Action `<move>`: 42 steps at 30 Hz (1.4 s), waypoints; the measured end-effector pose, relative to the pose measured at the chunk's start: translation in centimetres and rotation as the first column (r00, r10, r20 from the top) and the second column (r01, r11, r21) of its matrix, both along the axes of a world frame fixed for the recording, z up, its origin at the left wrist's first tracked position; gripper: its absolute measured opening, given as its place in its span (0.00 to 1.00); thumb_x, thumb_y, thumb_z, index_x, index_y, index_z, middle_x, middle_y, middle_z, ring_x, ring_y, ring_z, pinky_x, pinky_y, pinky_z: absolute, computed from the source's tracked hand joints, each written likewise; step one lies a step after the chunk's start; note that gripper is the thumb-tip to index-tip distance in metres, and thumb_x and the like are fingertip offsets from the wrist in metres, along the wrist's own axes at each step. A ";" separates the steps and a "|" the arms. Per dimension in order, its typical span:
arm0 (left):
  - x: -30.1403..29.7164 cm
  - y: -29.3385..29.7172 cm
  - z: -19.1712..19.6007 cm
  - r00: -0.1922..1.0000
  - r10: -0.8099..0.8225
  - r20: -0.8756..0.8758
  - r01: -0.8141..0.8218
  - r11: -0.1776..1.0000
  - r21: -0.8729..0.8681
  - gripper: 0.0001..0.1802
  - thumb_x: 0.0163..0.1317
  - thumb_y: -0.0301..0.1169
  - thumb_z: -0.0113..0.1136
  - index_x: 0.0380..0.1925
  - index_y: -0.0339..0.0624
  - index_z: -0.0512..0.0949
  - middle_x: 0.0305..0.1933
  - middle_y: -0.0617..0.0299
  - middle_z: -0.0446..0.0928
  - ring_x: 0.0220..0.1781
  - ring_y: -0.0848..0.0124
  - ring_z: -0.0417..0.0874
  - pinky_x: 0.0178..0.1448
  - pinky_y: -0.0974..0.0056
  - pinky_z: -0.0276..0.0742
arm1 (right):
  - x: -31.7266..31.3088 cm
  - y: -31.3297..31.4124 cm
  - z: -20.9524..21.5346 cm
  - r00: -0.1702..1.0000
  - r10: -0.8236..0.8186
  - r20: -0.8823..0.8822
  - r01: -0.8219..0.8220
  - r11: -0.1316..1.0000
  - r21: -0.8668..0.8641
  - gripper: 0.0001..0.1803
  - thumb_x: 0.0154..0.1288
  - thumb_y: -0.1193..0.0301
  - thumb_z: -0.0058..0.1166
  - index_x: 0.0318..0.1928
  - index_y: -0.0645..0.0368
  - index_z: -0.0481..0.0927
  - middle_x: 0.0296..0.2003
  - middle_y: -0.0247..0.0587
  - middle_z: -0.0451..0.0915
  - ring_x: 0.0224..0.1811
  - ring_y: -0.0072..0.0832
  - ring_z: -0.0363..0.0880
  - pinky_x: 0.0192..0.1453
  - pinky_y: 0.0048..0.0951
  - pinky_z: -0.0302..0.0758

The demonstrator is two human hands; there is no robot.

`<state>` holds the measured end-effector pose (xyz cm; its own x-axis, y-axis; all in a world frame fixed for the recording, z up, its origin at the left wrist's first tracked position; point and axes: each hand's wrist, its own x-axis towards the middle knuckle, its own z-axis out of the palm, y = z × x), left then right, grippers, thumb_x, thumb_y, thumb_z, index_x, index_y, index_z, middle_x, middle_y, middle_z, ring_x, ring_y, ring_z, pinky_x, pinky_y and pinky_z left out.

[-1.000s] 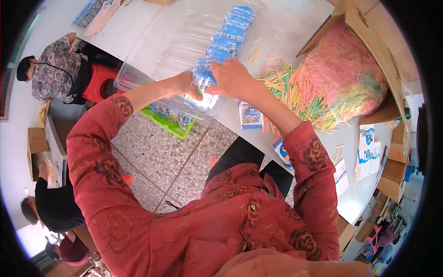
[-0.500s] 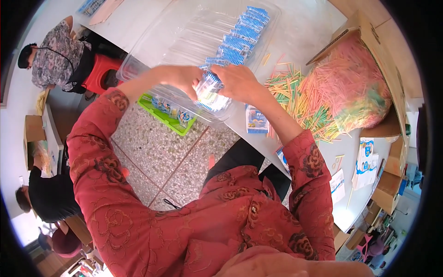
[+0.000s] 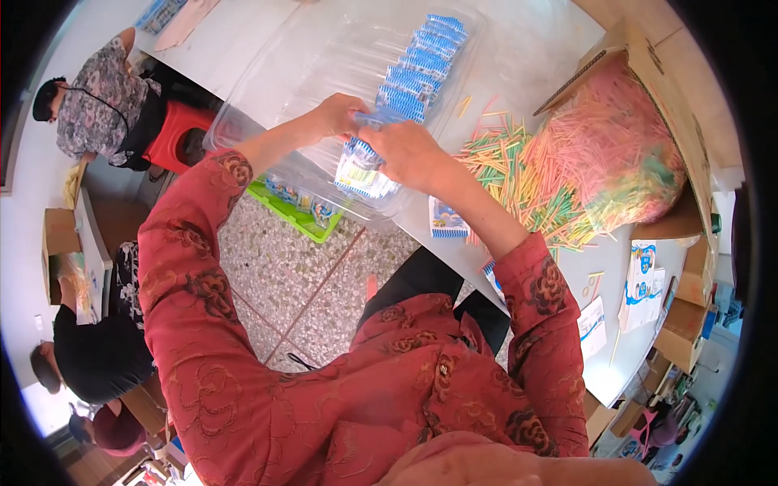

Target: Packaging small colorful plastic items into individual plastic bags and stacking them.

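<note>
Since a second earlier both hands had lifted off the near rim of the clear plastic tray (image 3: 267,73) and shifted a little farther in over it, carrying the stack of blue-and-white packets (image 3: 362,166) with them — so the bundle looked gathered and squared rather than loose, and was held above the tray's near right corner. The left hand (image 3: 339,113) pinched the stack's far top edge between thumb and fingertips; the right hand (image 3: 409,154) was wrapped over its right side, fingers curled and pressed together around it. A row of matching packets (image 3: 421,61) lay on edge along the tray's far right side, and one single packet (image 3: 447,219) lay on the white table (image 3: 535,49) just right of the hands. Farther right, coloured straws (image 3: 519,174) spilled from a cardboard box (image 3: 648,73) lined with a plastic bag. Left and below — speckled floor (image 3: 300,267), a green crate (image 3: 292,212), a red stool (image 3: 174,134), and other seated people.
</note>
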<state>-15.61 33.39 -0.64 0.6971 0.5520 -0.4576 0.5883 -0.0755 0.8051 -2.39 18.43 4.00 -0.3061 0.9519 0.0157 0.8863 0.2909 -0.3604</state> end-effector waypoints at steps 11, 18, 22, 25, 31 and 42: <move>0.9 -2.3 0.0 0.992 0.017 0.126 -0.032 0.992 0.120 0.16 0.50 0.19 0.56 0.42 0.35 0.75 0.33 0.60 0.77 0.32 0.75 0.77 0.36 0.70 0.73 | -1.2 -0.8 -0.1 0.993 -0.122 -0.002 0.121 0.989 0.086 0.15 0.45 0.80 0.52 0.38 0.61 0.72 0.27 0.49 0.78 0.32 0.44 0.79 0.34 0.41 0.74; -1.4 -1.4 4.6 0.975 0.002 0.221 0.113 0.855 -0.506 0.33 0.55 0.24 0.55 0.62 0.43 0.56 0.57 0.59 0.66 0.56 0.74 0.67 0.57 0.66 0.65 | -0.7 -0.9 -0.5 0.988 -0.150 -0.026 0.151 0.983 0.102 0.12 0.47 0.78 0.53 0.36 0.64 0.72 0.25 0.49 0.77 0.32 0.43 0.79 0.33 0.41 0.74; -2.4 -1.3 4.2 0.959 -0.202 0.200 0.271 0.866 -0.420 0.47 0.48 0.33 0.66 0.65 0.41 0.48 0.59 0.57 0.62 0.61 0.68 0.64 0.64 0.61 0.60 | -0.6 -0.7 -0.1 0.991 -0.137 -0.006 0.137 0.988 0.077 0.12 0.49 0.78 0.52 0.37 0.66 0.72 0.24 0.50 0.77 0.31 0.45 0.79 0.31 0.41 0.75; -1.8 -3.9 3.4 0.906 -0.420 0.053 0.415 0.855 -0.311 0.54 0.40 0.34 0.71 0.63 0.38 0.47 0.58 0.54 0.64 0.61 0.63 0.65 0.63 0.60 0.62 | -0.9 -0.7 0.0 0.972 -0.232 0.031 0.227 0.968 0.108 0.05 0.46 0.75 0.57 0.28 0.58 0.81 0.25 0.42 0.80 0.31 0.36 0.82 0.34 0.36 0.76; -1.0 -4.7 0.2 0.933 -0.335 -0.134 0.351 0.928 0.125 0.55 0.29 0.38 0.75 0.57 0.35 0.53 0.48 0.45 0.73 0.52 0.54 0.74 0.56 0.58 0.69 | -0.4 -2.0 0.2 0.976 -0.217 0.021 0.198 0.922 0.333 0.19 0.49 0.75 0.54 0.44 0.66 0.71 0.38 0.53 0.76 0.49 0.44 0.73 0.56 0.40 0.64; 0.0 -6.7 0.4 0.946 -0.266 -0.187 0.319 0.872 0.371 0.52 0.31 0.42 0.73 0.56 0.34 0.55 0.46 0.42 0.73 0.52 0.49 0.73 0.57 0.54 0.67 | 2.5 -4.9 -1.2 0.444 -0.597 -0.668 0.609 0.748 -0.264 0.49 0.52 0.70 0.56 0.66 0.69 0.37 0.57 0.59 0.66 0.47 0.42 0.77 0.55 0.35 0.69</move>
